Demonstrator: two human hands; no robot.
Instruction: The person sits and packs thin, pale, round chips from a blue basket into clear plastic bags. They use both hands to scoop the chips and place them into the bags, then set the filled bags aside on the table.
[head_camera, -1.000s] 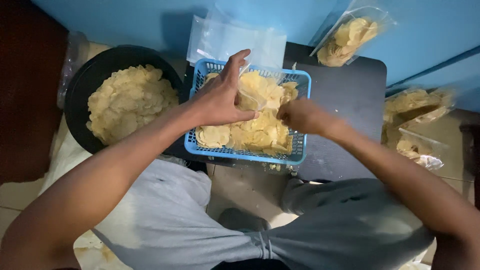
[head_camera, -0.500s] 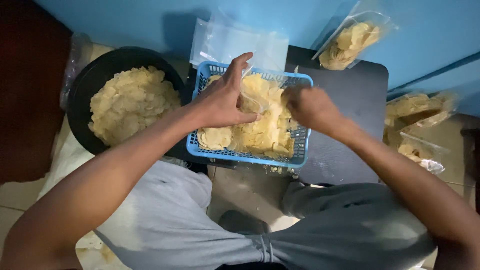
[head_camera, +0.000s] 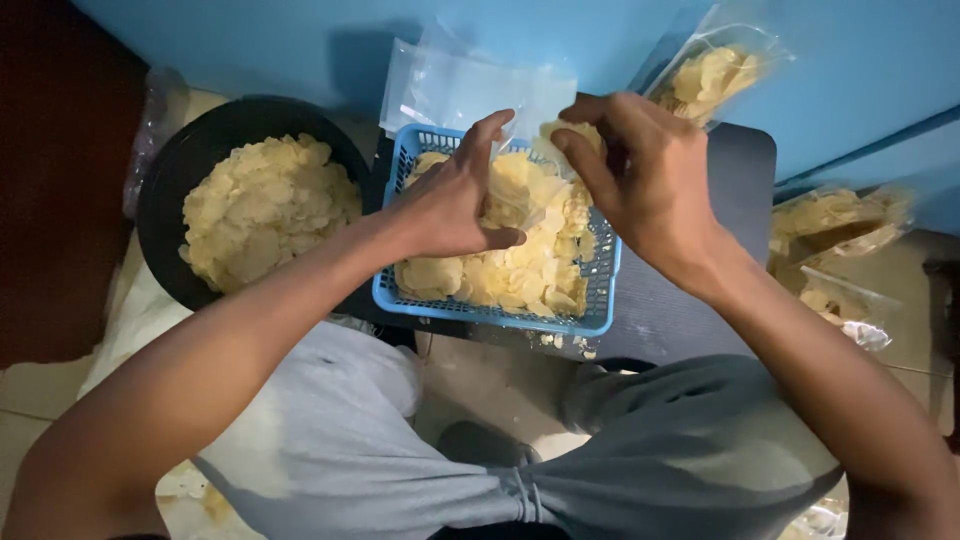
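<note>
A blue plastic basket (head_camera: 490, 316) full of pale yellow chips (head_camera: 520, 270) sits on a small dark table (head_camera: 690, 310) in front of me. My left hand (head_camera: 455, 200) hovers over the basket, thumb and fingers pinching the mouth of a thin clear bag (head_camera: 515, 195) that is hard to make out. My right hand (head_camera: 650, 185) is raised over the basket's far right corner, its fingers closed on a few chips (head_camera: 568, 130) just beside the left hand's fingertips.
A black bowl (head_camera: 160, 210) heaped with chips stands left of the basket. Empty clear bags (head_camera: 450, 85) lie against the blue wall behind. Filled chip bags rest at the back right (head_camera: 715, 70) and on the floor at the right (head_camera: 830, 215). My knees are below the table.
My right hand rose out of the basket with chips and moved up toward my left hand's fingertips. My left hand stayed over the basket.
</note>
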